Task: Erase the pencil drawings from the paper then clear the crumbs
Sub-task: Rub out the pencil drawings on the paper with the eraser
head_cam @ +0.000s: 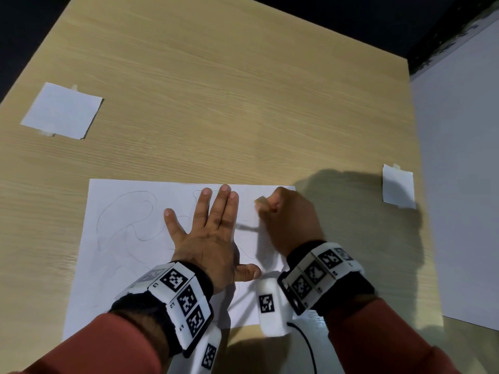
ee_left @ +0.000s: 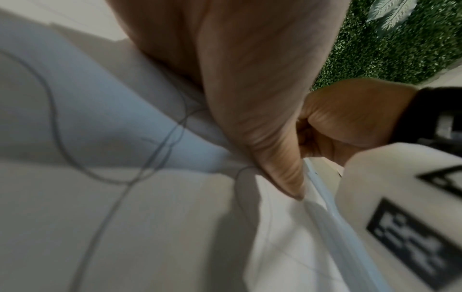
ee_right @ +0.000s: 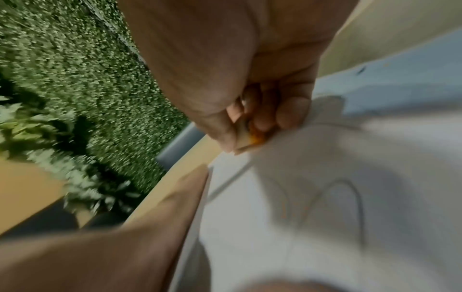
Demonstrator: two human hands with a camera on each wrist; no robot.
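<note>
A white sheet of paper (head_cam: 121, 260) with faint looping pencil lines (head_cam: 129, 211) lies on the wooden table near the front edge. My left hand (head_cam: 210, 225) lies flat on the middle of the sheet, fingers straight and spread, pressing it down. Just to its right, my right hand (head_cam: 286, 220) pinches a small pale eraser (head_cam: 261, 201) and holds it against the paper near the sheet's far right corner. In the right wrist view the eraser (ee_right: 246, 138) shows an orange edge between thumb and fingers, touching the paper (ee_right: 325, 197). Pencil curves (ee_left: 100, 173) run across the paper in the left wrist view.
A small white taped square of paper (head_cam: 62, 110) sits at the far left of the table (head_cam: 243, 103), another (head_cam: 398, 188) at the right edge. A large white board (head_cam: 459, 184) lies right of the table. A black cable (head_cam: 310, 346) trails by my right wrist.
</note>
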